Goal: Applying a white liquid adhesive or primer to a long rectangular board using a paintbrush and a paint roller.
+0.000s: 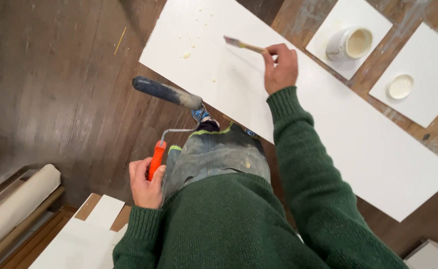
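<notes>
My right hand (pixel 280 66) grips a small paintbrush (pixel 242 45) by its wooden handle, bristles pointing left and touching a long white board (pixel 358 144) that lies on the floor. My left hand (pixel 145 183) holds the orange handle of a paint roller (pixel 168 92), whose dark blue-grey sleeve hovers over the wooden floor just off the board's near edge. Both arms wear green knitted sleeves. A few pale paint drips (pixel 185 55) mark the board near its far left end.
An open paint can (pixel 349 44) stands on a white square sheet at top right, its lid (pixel 400 86) on a second sheet beside it. A rolled canvas (pixel 14 206) lies at left. White panels (pixel 79 239) sit at bottom left. My paint-stained trouser leg and shoe (pixel 214 149) stand by the board.
</notes>
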